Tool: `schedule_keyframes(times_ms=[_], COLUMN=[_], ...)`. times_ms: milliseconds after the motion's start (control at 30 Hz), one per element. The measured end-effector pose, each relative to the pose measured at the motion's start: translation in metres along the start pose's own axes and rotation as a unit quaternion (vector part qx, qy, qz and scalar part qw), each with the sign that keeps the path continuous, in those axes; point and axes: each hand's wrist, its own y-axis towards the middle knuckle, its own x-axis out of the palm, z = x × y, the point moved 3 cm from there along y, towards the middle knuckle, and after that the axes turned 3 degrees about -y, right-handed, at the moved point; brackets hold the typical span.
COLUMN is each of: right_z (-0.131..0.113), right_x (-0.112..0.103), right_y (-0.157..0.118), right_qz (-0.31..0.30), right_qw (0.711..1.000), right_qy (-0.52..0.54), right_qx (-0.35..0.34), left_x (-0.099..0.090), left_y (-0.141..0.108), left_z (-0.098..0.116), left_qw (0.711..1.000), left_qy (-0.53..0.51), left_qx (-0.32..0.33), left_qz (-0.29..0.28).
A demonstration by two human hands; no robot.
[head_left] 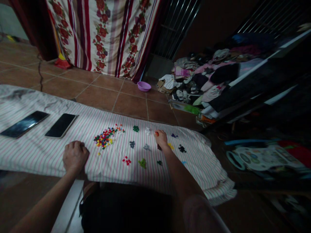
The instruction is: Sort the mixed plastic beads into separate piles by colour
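Note:
My right hand [161, 138] is over the right part of the cloth, its fingers pinched together at a small orange piece [155, 133]. Beside those fingertips lies a small white pile [147, 130]; brown pieces [159, 147] and yellow pieces [170, 146] are partly covered by the hand and wrist. My left hand [75, 156] rests on the cloth near its front edge, fingers curled in, with nothing seen in it. To its right spreads a mixed heap of small coloured pieces [105, 138]. Single-colour piles include dark green [135, 128], red [126, 160], lime green [142, 163] and black [182, 148].
Two phones, one [25, 124] at far left and another [61, 125] nearer, lie on the striped cloth [109, 168]. Beyond are a tiled floor, a purple basin [144, 86], a floral curtain [102, 35] and heaped clothes [204, 74]. A baby walker [257, 157] stands at right.

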Motion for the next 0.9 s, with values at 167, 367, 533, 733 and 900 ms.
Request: schedule_keyframes(times_ms=[167,367,533,733,900], right_z=[0.002,0.008,0.031,0.021,-0.049], right_x=[-0.001,-0.008,-0.031,-0.045,-0.025], right_y=[0.000,0.002,-0.003,-0.014,-0.032], right_qz=[0.004,0.027,0.119,0.114,0.042], right_qw=[0.999,0.995,0.982,0.983,0.978], right_qy=[0.036,0.095,0.106,0.121,0.194], right_qx=[-0.006,0.006,0.099,0.083,-0.059], left_x=[0.001,0.002,0.000,0.002,0.006], left_y=[-0.001,-0.001,0.000,-0.001,0.000], left_z=[-0.002,-0.002,0.001,-0.002,-0.006], left_qw=[1.000,1.000,1.000,1.000,1.000], left_qy=[-0.007,-0.014,-0.004,-0.018,-0.009], left_qx=[-0.005,-0.005,-0.007,-0.012,-0.008], left_qz=[0.002,-0.002,-0.006,0.004,-0.003])
